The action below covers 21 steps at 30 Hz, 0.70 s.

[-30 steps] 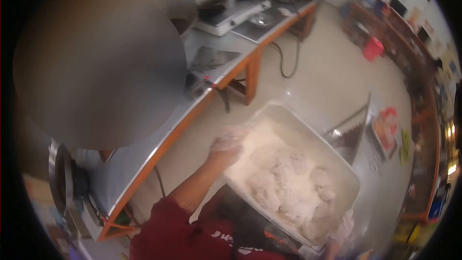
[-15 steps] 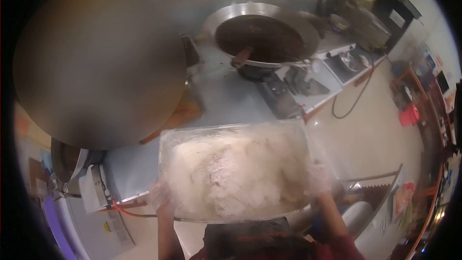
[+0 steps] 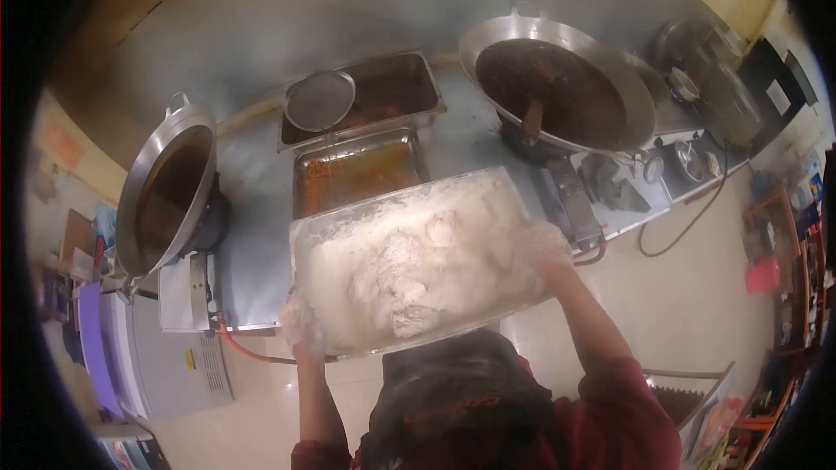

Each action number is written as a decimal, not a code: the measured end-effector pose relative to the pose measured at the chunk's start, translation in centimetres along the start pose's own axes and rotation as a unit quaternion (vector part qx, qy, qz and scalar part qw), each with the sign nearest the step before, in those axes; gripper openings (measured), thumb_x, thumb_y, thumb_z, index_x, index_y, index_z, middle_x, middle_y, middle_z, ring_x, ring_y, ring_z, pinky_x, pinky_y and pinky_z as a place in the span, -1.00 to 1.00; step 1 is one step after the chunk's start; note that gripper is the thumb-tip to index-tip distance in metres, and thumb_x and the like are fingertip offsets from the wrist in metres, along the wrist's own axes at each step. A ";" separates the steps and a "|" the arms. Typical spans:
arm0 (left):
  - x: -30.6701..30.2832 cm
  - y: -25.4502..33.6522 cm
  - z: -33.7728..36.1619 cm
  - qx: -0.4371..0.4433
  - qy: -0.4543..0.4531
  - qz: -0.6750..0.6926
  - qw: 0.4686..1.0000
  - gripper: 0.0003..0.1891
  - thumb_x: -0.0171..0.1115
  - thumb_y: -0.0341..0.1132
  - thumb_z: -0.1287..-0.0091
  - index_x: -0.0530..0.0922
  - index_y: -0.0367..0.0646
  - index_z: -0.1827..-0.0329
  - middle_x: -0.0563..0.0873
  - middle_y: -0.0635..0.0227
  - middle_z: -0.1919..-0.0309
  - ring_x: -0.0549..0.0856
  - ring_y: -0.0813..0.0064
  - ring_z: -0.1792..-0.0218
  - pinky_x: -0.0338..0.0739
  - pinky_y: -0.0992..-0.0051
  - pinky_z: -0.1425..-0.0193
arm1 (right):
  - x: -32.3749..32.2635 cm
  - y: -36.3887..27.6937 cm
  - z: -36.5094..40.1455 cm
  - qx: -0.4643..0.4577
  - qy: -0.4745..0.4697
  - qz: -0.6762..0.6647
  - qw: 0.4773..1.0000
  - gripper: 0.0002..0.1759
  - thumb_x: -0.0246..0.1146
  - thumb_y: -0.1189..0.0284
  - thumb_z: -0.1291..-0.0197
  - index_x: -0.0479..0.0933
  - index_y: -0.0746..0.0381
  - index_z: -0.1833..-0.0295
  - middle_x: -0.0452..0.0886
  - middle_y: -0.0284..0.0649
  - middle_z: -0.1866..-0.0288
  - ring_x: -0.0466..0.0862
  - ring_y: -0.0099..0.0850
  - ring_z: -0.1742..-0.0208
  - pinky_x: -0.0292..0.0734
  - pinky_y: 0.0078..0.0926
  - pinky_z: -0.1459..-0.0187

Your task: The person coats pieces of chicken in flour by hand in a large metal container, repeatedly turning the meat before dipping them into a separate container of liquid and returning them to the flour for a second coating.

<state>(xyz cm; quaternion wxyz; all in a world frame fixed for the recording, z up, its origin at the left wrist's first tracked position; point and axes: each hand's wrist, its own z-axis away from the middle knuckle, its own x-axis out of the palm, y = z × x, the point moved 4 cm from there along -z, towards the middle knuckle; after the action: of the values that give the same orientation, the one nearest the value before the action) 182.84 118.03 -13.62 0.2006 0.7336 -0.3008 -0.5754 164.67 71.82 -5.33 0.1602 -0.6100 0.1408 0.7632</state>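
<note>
Item, largest first: I am seeing a clear tub hovering over the steel counter's front edge, heaped with white floured pieces, possibly battered meat. The gloved left hand and right hand are clasping opposite ends.

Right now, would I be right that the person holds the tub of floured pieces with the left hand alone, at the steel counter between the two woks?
Not quite: the head view shows both hands holding the tub, left hand at one end, right hand at the other. It is indeed at the steel counter, between the left wok and the right wok.
</note>
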 end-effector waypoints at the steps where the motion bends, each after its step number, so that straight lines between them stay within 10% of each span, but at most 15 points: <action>1: 0.0 0.7 -0.4 0.000 0.009 0.005 1.000 -0.72 0.22 -0.32 -0.30 0.71 -0.20 0.00 0.76 0.07 0.13 0.69 -0.07 0.04 0.56 0.10 -0.15 | -0.4 0.0 0.0 -0.015 0.008 0.007 1.000 -0.68 0.21 0.26 -0.32 0.75 0.26 0.11 0.79 -0.01 0.01 0.83 -0.12 0.09 0.73 -0.14 0.11; 5: 0.3 2.7 -0.4 -0.005 0.039 0.029 0.999 -0.71 0.22 -0.29 -0.31 0.71 -0.19 -0.02 0.76 0.07 0.11 0.69 -0.07 0.01 0.55 0.10 -0.18 | 3.2 -0.6 0.4 0.041 0.107 -0.008 0.993 -0.60 0.20 0.12 -0.36 0.72 0.25 0.17 0.74 -0.09 0.28 0.80 -0.21 0.09 0.72 -0.22 0.07; 14: 11.2 9.1 2.8 -0.025 -0.134 0.235 0.963 -0.66 0.23 -0.21 -0.32 0.71 -0.17 -0.06 0.76 0.08 0.04 0.69 -0.07 -0.04 0.53 0.10 -0.24 | -1.7 -14.7 1.5 -0.414 -0.161 0.112 0.889 -0.58 0.15 0.14 -0.43 0.73 0.28 0.09 0.76 -0.06 0.20 0.80 -0.19 0.08 0.70 -0.20 -0.03; 18: 15.7 10.9 4.8 -0.066 -0.256 0.363 0.893 -0.64 0.24 -0.17 -0.32 0.71 -0.17 -0.07 0.76 0.08 0.02 0.69 -0.07 -0.06 0.53 0.10 -0.27 | -10.0 -17.8 3.7 -0.347 -0.236 -0.093 0.903 -0.62 0.13 0.23 -0.43 0.73 0.29 0.02 0.77 -0.03 0.12 0.80 -0.19 0.05 0.69 -0.20 -0.08; 21: 16.9 11.1 6.5 -0.098 -0.329 0.429 0.836 -0.63 0.24 -0.15 -0.33 0.72 -0.16 -0.09 0.76 0.08 0.00 0.69 -0.07 -0.08 0.52 0.10 -0.29 | -6.7 -18.5 2.9 -0.446 -0.114 -0.103 0.882 -0.65 0.16 0.28 -0.39 0.73 0.30 0.00 0.75 0.00 0.06 0.79 -0.16 0.03 0.68 -0.21 -0.09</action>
<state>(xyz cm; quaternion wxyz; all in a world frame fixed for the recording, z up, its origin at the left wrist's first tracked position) 176.91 98.87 -20.41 0.3870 0.2753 -0.5757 -0.6656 171.21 89.35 1.51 -0.0364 -0.5372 -0.2975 0.7884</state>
